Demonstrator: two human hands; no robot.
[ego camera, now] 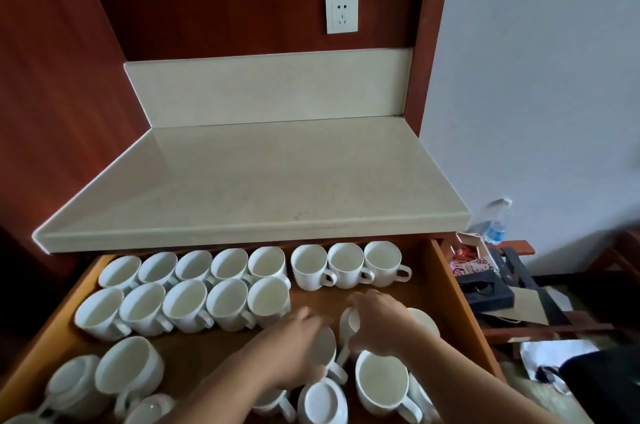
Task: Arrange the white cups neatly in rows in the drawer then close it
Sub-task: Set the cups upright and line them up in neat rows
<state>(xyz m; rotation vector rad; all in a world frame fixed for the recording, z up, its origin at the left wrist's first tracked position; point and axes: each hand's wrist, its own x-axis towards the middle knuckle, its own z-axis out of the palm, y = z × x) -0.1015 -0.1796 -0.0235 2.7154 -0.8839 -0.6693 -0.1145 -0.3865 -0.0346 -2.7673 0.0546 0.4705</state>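
Note:
The wooden drawer (446, 281) stands pulled out under the counter. A back row of upright white cups (346, 266) runs across it, with a shorter second row (187, 306) in front on the left. Loose cups lie at the front, one upright (381, 385), one upside down (322, 403), more at the front left (128, 368). My left hand (294, 344) grips a tilted white cup (327, 345) in the middle. My right hand (377, 323) holds another white cup (349, 321) beside it. A further cup (424, 319) is partly hidden behind my right wrist.
A pale stone counter (263, 181) overhangs the drawer's back. A wall socket (341, 14) sits above it. To the right of the drawer lie a plastic water bottle (497, 222), a small box with a cartoon sticker (474, 261), a dark case (488, 292) and cardboard.

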